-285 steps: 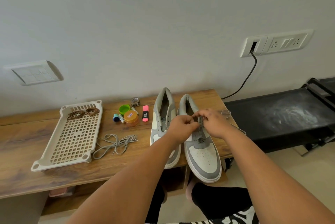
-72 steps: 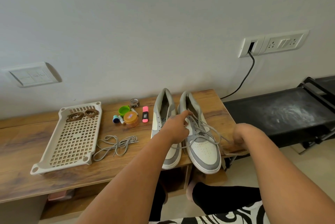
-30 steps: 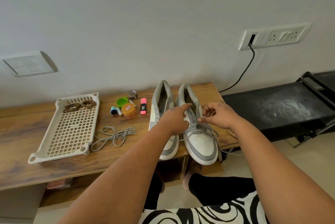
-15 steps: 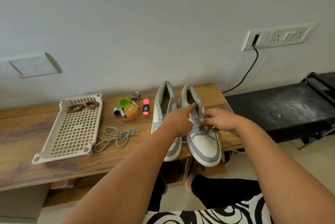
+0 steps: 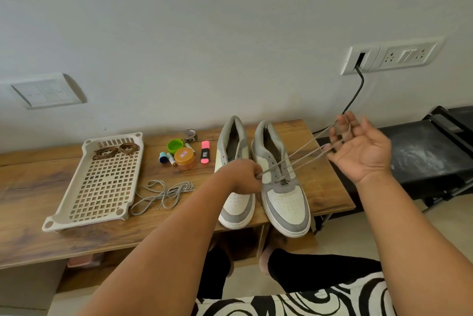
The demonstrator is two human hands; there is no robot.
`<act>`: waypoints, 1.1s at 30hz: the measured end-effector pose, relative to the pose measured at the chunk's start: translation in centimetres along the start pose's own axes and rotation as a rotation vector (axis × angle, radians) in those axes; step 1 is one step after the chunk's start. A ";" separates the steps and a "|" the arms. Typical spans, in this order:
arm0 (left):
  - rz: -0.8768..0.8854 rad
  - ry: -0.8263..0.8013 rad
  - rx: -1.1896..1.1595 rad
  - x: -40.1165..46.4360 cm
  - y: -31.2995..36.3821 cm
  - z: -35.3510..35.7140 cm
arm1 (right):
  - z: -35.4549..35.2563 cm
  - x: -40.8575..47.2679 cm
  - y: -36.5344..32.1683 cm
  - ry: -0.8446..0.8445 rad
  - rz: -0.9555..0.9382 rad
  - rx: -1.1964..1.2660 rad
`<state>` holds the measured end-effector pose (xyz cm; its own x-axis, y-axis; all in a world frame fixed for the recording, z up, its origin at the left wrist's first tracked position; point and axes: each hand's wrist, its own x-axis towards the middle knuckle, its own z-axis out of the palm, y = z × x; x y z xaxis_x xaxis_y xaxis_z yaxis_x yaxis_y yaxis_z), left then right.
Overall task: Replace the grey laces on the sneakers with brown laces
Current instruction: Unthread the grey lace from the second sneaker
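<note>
Two grey-and-white sneakers stand side by side on the wooden bench (image 5: 38, 187). The left sneaker (image 5: 234, 162) has no lace. My left hand (image 5: 243, 175) grips the right sneaker (image 5: 281, 187) at its eyelet edge, where a grey lace (image 5: 304, 152) starts. My right hand (image 5: 358, 152) is raised to the right, palm up, with the lace's strands hooked over its fingers and pulled taut. A loose grey lace (image 5: 163, 194) lies on the bench. Brown laces (image 5: 115, 150) lie coiled in the cream tray (image 5: 76, 203).
Between tray and sneakers stand an orange jar (image 5: 184, 161), a green cap (image 5: 174, 145), a pink highlighter (image 5: 205, 155), small batteries (image 5: 167, 158) and a tape roll (image 5: 190, 135). A black cable (image 5: 354, 95) hangs from a wall socket (image 5: 389, 56). A black treadmill (image 5: 432, 152) sits on the right.
My right hand has moved up and to the right from the sneaker's tongue, drawing the grey lace out taut. My left hand shifted from pointing to gripping the right sneaker's side.
</note>
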<state>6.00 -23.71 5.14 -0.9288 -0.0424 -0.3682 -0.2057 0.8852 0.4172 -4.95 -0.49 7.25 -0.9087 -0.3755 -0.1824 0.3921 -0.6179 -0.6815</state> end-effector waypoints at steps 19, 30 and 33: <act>-0.146 0.064 0.382 -1.2 -0.2 -2.6 | -1.9 1.7 3.6 0.213 -0.102 -1.522; 0.140 0.277 0.347 0.4 2.7 1.5 | 2.4 0.7 6.6 -0.151 -0.308 -1.665; 0.110 0.212 0.216 0.6 2.2 1.4 | 2.5 0.5 7.0 -0.180 -0.225 -1.627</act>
<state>5.43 -21.12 4.66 -0.9900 -0.0166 -0.1402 -0.0518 0.9667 0.2508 -2.32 -6.76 4.11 -0.8501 -0.5264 0.0164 -0.3937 0.6146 -0.6836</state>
